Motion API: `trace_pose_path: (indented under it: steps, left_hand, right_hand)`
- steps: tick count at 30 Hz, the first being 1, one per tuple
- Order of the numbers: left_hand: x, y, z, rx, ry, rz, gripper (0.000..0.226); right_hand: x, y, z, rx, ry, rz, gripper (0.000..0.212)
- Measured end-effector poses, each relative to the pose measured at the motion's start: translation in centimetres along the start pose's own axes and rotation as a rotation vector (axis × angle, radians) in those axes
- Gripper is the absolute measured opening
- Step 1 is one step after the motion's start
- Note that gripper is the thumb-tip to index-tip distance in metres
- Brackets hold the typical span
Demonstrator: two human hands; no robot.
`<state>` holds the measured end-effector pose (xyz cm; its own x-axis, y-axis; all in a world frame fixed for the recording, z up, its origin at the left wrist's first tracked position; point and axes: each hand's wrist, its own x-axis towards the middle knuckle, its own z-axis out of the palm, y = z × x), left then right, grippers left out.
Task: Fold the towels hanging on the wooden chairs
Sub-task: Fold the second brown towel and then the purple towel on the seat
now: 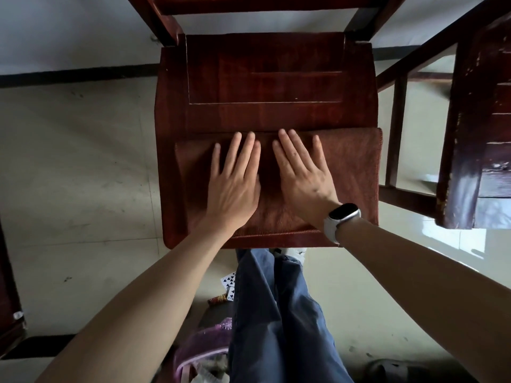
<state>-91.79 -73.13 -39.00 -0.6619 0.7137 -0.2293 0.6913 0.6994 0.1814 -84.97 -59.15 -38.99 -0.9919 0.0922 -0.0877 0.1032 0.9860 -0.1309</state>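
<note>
Seen from the head camera, both hands lie flat, fingers straight, side by side on a reddish-brown towel (348, 172). The left hand (235, 183) and right hand (301, 175) press it onto the near half of a wooden chair (265, 87) seat. The towel spreads beneath the palms and out past the right hand. A white-strapped watch (341, 217) sits on the right wrist. Below the forearms, playing cards (229, 283) lie on the floor.

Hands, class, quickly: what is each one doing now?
Left hand: open, fingers straight, flat on the folded reddish-brown towel.
Right hand: open, flat on the same towel.
</note>
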Motion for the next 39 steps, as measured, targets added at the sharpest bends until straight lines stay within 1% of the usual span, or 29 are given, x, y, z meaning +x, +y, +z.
trace_pose_path:
  steps: [6, 10, 14, 17, 20, 22, 26, 29, 33, 35, 39]
  left_hand:
    - [-0.1, -1.1, 2.7, 0.057, 0.003, -0.035, 0.057]
    - [-0.8, -2.6, 2.8, 0.011, 0.008, -0.212, 0.065]
    - [-1.8, -4.2, 2.3, -0.039, -0.012, -0.355, 0.069]
    - [-2.1, -4.6, 1.8, -0.059, -0.052, -0.390, 0.072]
    - [-2.1, -3.9, 1.1, -0.059, -0.076, -0.419, 0.072]
    - [-2.4, -3.0, 0.6, -0.071, -0.067, -0.410, 0.070]
    - [-4.4, -0.3, 0.6, -0.058, -0.115, -0.247, 0.067]
    - [-6.2, 1.8, 1.1, -0.067, -0.200, -0.209, 0.067]
    - [-6.3, 2.5, 1.2, -0.061, -0.235, -0.246, 0.066]
    - [-6.2, 2.4, 1.1, -0.054, -0.241, -0.246, 0.066]
    - [-6.2, 2.4, 0.7, -0.056, -0.254, -0.239, 0.066]
  right_hand:
    - [0.0, 0.4, 2.7, 0.026, 0.005, 0.048, 0.052]
    - [-1.2, 2.5, 2.7, 0.005, -0.024, 0.107, 0.052]
    - [-3.7, 6.0, 1.9, 0.025, -0.082, 0.257, 0.054]
    - [-5.4, 8.0, 1.3, 0.143, -0.115, 0.441, 0.057]
    - [-6.5, 9.2, 0.8, 0.387, -0.134, 0.581, 0.057]
    - [-7.0, 9.5, 0.2, 0.537, -0.082, 0.741, 0.051]
    - [-7.4, 9.1, -0.6, 0.619, 0.015, 0.989, 0.030]
    - [-6.8, 8.8, -1.0, 0.635, -0.021, 1.136, 0.025]
    - [-5.7, 8.2, -1.3, 0.612, -0.068, 1.226, 0.024]
    - [-5.4, 8.0, -1.4, 0.609, -0.119, 1.262, 0.026]
    - [-5.0, 8.2, -2.1, 0.659, -0.218, 1.258, 0.020]
